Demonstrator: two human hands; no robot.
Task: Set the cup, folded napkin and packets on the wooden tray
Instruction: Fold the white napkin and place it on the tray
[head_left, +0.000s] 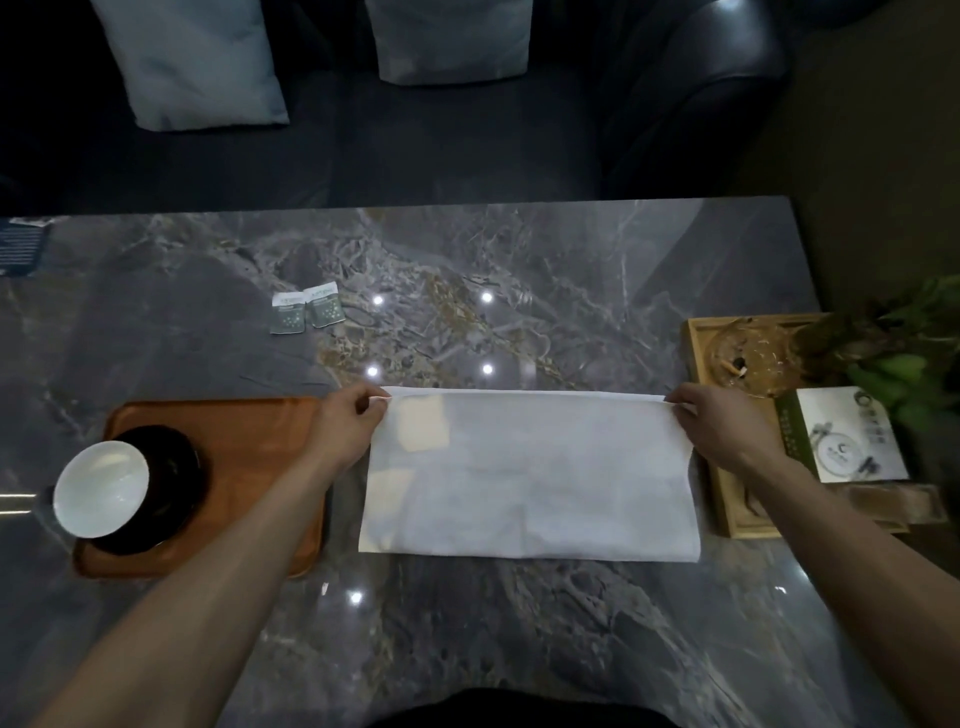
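A white napkin (530, 478) lies flat on the marble table, folded once along its far edge. My left hand (353, 415) pinches the far left corner and my right hand (717, 421) pinches the far right corner. To the left sits the wooden tray (260, 431), bearing a white cup (101, 488) on a dark saucer (171, 493). Two small green-and-white packets (307, 307) lie side by side on the table beyond the tray.
A light wooden box tray (727, 514) at the right holds a glass ashtray (753, 358) and a white-and-green box (841, 436); a plant (904, 353) leans over it. A dark card (21, 249) lies far left. A sofa with cushions (197, 62) stands behind the table.
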